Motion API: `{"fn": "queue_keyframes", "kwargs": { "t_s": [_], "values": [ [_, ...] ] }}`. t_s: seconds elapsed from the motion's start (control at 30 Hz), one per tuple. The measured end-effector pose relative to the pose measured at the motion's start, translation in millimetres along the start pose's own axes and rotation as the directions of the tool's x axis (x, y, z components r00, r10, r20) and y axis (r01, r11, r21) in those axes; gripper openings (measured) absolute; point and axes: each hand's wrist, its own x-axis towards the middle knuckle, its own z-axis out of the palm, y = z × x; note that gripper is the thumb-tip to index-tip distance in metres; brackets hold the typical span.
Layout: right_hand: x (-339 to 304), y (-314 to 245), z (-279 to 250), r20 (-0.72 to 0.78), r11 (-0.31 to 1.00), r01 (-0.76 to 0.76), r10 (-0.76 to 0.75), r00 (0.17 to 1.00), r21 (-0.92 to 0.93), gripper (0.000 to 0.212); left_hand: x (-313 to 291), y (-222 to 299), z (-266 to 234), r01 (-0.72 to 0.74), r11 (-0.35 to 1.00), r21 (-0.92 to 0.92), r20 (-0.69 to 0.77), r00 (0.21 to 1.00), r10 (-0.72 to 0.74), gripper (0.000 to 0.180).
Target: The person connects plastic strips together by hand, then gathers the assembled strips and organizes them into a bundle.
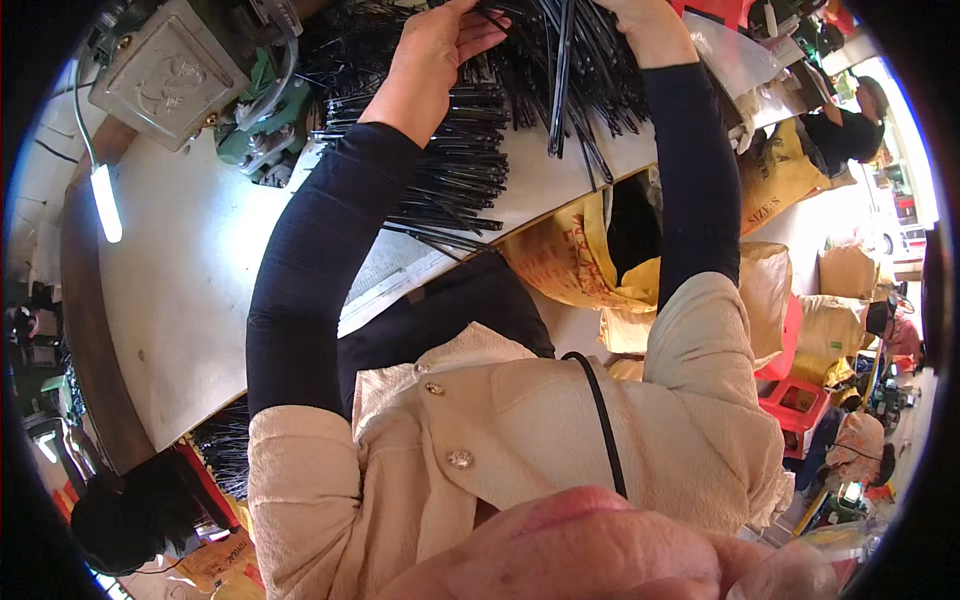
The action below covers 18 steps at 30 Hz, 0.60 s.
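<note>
Many thin, shiny black strips lie in a thick layered pile (450, 160) on the table. A looser bunch of the same black strips (570, 70) fans downward between my hands. My left hand (435, 50) reaches in at the top edge, its fingers bent around a few strips at the left side of this bunch. On the other side, my right hand (650, 25) is against the bunch's upper right. The picture's edge cuts off its fingers, so its grip is hidden. Some strip ends stick out past the table's front edge.
A green machine with a grey metal plate (170, 75) stands at the table's left, beside a lit lamp (106, 203). Below the table edge is an open yellow sack (570, 255). More sacks, a red stool (795, 410) and other people are at the right.
</note>
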Motion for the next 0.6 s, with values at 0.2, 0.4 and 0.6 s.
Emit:
{"fn": "queue_keyframes", "kwargs": {
  "t_s": [0.2, 0.4, 0.6],
  "values": [
    [-27.9, -4.6, 7.5, -0.099, 0.977, -0.01, 0.032, 0.995, 0.211, 0.031, 15.9, -2.6, -19.4, -0.18, 0.981, 0.079, 0.029, 0.984, 0.178, 0.019],
    [-34.3, 14.7, 10.6, -0.132, 0.946, 0.003, 0.042, 0.99, 0.324, 0.028, 15.0, -1.8, -31.0, -0.086, 0.996, -0.027, 0.071, 0.994, 0.088, 0.019],
    [-39.5, 14.4, 22.0, -0.157, 0.929, -0.009, 0.072, 0.985, 0.369, 0.026, -10.1, 17.4, -3.6, -0.076, 0.996, 0.044, 0.042, 0.996, 0.074, 0.023]
  ]
}}
